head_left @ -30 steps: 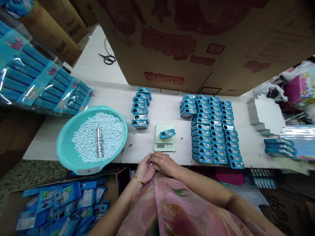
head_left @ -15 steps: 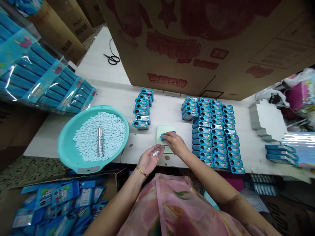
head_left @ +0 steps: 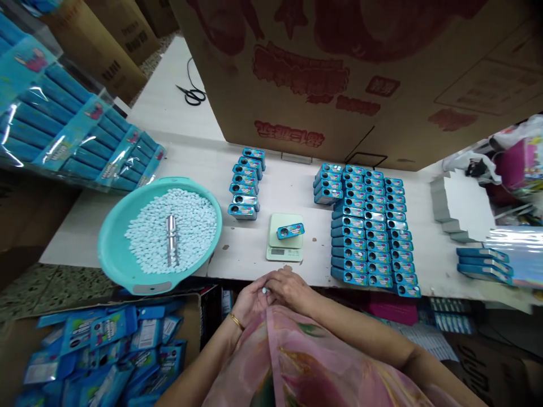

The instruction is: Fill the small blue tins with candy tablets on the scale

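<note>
My left hand (head_left: pixel 249 298) is cupped palm up at the table's front edge, with a small pale blue candy (head_left: pixel 264 290) showing in it. Over that palm lies my right hand (head_left: pixel 291 289), its fingers curled down to the candy; what they pinch, if anything, is hidden. Just beyond both hands stands a pale green kitchen scale (head_left: pixel 277 252). A blue tin (head_left: pixel 291 230) with a dark round opening rests on its platform, touched by neither hand.
Left is a turquoise basin (head_left: pixel 111 249) of pale candies with a metal scoop (head_left: pixel 171 240). Rows of blue tins (head_left: pixel 354 254) stand right, a shorter row (head_left: pixel 244 186) behind the scale's left. A large cardboard box (head_left: pixel 297 85) blocks the back; scissors (head_left: pixel 192 96) lie far left.
My right hand has left the tin on the scale and come back to my left palm. My left hand has drawn nearer my body. Fewer candies show in the palm.
</note>
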The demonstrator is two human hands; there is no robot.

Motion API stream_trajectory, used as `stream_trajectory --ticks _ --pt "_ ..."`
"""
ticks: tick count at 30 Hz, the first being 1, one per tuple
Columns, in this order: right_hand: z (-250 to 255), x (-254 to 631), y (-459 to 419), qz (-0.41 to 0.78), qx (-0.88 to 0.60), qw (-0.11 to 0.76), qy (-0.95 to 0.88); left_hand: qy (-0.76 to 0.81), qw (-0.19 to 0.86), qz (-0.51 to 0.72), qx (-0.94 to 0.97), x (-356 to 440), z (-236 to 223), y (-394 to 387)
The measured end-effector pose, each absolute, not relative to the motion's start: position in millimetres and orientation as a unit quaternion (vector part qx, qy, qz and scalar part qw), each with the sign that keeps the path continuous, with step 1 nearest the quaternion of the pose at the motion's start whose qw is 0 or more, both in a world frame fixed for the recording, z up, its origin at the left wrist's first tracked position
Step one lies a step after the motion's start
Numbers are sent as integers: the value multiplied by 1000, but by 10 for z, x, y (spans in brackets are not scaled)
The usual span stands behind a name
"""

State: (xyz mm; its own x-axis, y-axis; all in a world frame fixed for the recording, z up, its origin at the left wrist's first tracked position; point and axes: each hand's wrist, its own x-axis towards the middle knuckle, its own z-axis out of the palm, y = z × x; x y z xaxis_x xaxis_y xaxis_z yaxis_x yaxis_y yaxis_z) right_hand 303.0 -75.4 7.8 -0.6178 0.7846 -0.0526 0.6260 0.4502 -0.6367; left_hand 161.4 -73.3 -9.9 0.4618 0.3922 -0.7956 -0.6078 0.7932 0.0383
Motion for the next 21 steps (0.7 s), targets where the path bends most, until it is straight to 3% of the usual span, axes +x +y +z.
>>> stream_trajectory --ticks 8,17,21 --pt "73 3418 -79 253 -529 280 -760 433 831 338 -89 1511 -75 -614" --pt "-10 3640 10 242 -574 318 -715 438 817 358 -112 1438 -153 -623" --pt "32 3659 45 204 -579 248 -749 443 812 359 -124 1436 -161 -614"
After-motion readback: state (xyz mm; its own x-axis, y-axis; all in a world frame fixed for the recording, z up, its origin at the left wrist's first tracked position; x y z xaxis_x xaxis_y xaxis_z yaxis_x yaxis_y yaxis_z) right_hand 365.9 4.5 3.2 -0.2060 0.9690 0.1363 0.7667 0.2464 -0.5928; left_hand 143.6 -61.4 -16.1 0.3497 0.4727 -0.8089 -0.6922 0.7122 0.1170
